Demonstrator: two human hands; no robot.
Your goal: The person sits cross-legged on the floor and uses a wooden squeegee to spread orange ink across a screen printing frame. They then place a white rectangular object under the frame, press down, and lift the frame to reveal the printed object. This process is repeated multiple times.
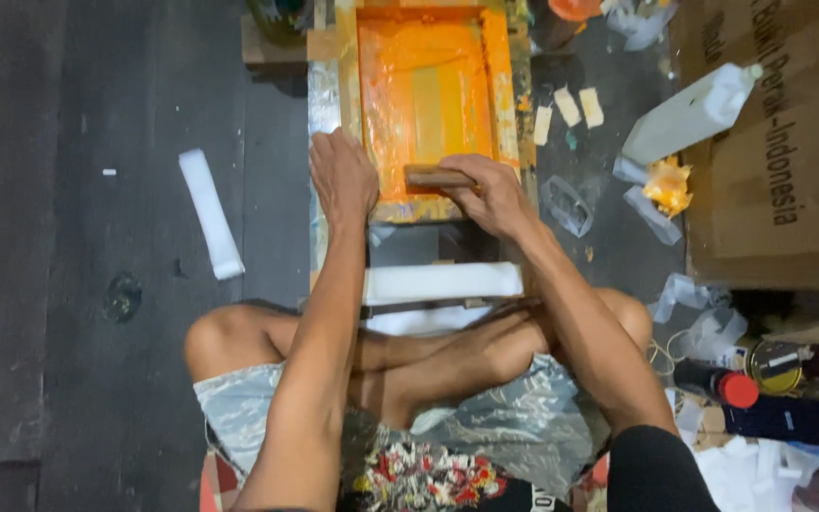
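Your right hand (495, 194) is clamped on a wooden scraper (433, 176) at the near edge of the orange, ink-filled frame (426, 95). Your left hand (341, 175) lies flat (fingers loosely spread) on the frame's left corner. A white bottle (689, 116) leans against a cardboard box (789, 171) at right.

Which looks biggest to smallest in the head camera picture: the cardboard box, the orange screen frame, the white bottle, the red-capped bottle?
1. Cardboard box, though the picture's edge cuts it off.
2. Orange screen frame.
3. White bottle.
4. Red-capped bottle, partly hidden.

The right hand grips a wooden squeegee; the left hand presses the frame's edge.
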